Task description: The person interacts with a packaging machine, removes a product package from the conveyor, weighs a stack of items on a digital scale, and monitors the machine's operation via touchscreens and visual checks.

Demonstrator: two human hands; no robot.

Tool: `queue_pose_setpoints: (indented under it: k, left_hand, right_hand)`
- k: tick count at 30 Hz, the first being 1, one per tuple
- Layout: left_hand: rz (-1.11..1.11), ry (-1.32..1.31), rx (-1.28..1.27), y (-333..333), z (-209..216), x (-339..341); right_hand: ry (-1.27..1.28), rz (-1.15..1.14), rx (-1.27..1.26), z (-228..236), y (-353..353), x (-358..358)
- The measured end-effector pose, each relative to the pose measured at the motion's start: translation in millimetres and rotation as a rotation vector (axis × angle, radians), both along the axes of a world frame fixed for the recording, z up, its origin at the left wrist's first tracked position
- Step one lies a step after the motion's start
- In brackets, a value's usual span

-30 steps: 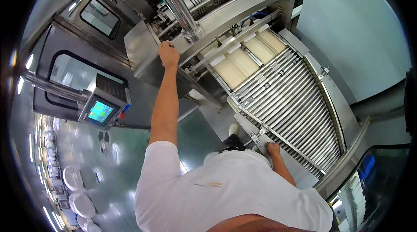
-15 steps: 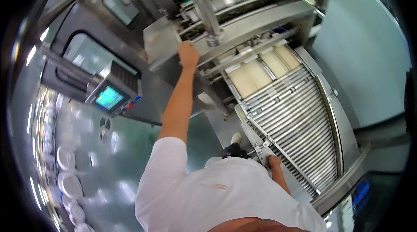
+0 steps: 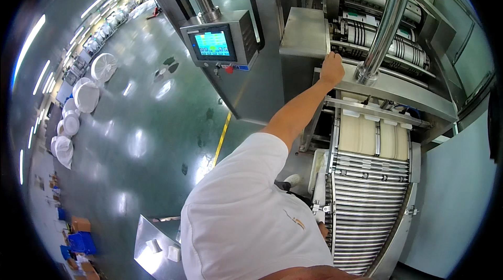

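Note:
My left hand is closed at the metal frame of the machine, between a steel box and an upright polished post. The undersides of its fingers are hidden, so what they grip does not show. Low down by the left side rail of a roller conveyor is my right hand. My white shirt covers most of it, and its fingers cannot be made out. Two cream-coloured flat pieces lie side by side at the conveyor's far end, partly under a crossbar.
Beyond the frame are machine rollers. A control panel with a lit screen and a red button hangs at the left. White round bundles and blue bins stand on the far-left floor. A pale panel borders the right.
My view has turned to the left, so the machine appears farther right and more floor shows. The left hand stays at the frame. The right hand is now more hidden by the shirt.

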State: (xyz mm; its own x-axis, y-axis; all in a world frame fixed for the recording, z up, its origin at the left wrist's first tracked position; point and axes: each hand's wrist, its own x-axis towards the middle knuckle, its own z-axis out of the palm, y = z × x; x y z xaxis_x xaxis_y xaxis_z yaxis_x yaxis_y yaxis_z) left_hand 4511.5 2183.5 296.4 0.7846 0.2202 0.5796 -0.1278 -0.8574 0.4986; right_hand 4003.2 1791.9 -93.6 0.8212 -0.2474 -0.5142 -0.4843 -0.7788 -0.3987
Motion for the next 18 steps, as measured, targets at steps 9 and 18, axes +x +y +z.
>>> queue_pose_setpoints:
  k: [9, 18]
  left_hand:
    - [-0.011, -0.072, 0.001, -3.4, 3.6, 4.9]
    - [-0.031, -0.195, 0.040, -3.3, 0.8, 4.7]
  right_hand:
    - [-0.030, 0.056, -0.006, 3.1, 1.4, 4.1]
    - [0.137, 0.085, -0.039, 17.3, 7.8, 13.6]
